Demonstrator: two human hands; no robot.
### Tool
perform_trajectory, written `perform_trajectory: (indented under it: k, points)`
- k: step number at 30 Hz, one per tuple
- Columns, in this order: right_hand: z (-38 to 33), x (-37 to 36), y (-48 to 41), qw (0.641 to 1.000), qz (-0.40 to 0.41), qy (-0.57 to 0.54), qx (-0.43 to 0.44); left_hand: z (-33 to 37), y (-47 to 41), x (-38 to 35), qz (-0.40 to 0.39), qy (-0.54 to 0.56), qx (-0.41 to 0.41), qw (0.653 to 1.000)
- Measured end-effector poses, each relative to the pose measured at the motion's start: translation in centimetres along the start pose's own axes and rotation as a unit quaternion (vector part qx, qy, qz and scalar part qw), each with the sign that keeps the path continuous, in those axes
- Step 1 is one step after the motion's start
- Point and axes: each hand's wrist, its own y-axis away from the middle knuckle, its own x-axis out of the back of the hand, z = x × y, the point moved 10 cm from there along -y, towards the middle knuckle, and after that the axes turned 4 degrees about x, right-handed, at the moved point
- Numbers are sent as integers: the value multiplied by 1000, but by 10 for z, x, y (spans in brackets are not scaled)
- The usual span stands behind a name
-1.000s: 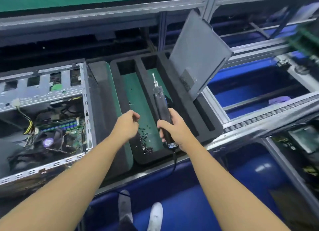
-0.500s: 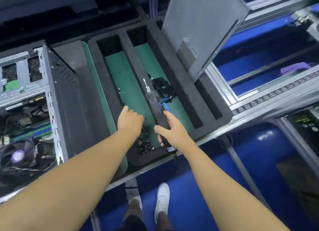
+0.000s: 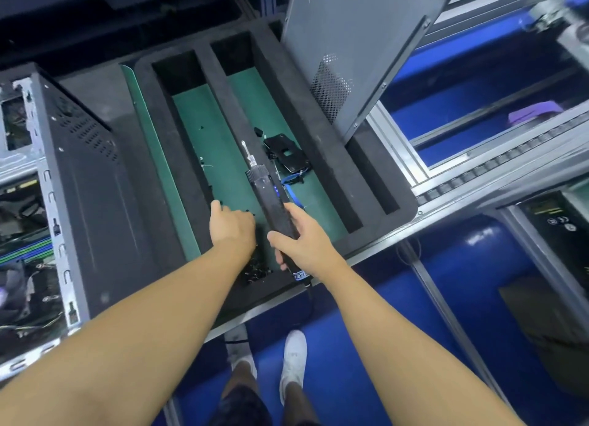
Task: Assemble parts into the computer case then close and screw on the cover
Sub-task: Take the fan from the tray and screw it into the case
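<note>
Item: head camera, single view, worn on my own head.
Position: above the near edge of the bench where I stand.
Facing: forward and steeply down, rolled so the bench edge runs diagonally.
Lens: wide-angle.
Range: close. My forearms enter from the bottom corners, and my left hand (image 3: 232,226) and right hand (image 3: 306,237) meet near centre, the screwdriver (image 3: 271,196) gripped in the right.
Centre field: foam tray (image 3: 334,177).
Left edge: computer case (image 3: 83,177), cropped by the frame.
Top: cover panel (image 3: 350,43), upper end cropped.
Bottom: my shoes (image 3: 294,358) on the blue floor (image 3: 350,346), seen almost from straight above.
</note>
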Motion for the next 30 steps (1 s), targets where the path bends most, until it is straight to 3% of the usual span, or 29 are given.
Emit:
perform_trajectory:
  k: [8,17,24,28,30]
  points:
    - [-4,-3,6,1000,-6,8,-9,0,-3,-2,-19,5,5,1000]
    - [-5,0,8,1000,16,-7,-4,2,-3,3,33,24,-8,999]
    - [3,1,9,1000,15,4,-22,1,-4,1,10,31,1,999]
    - [10,4,9,998,15,24,-54,1,-4,9,14,112,-4,994]
    - [5,4,9,998,7,38,-47,-7,-2,20,36,255,8,966]
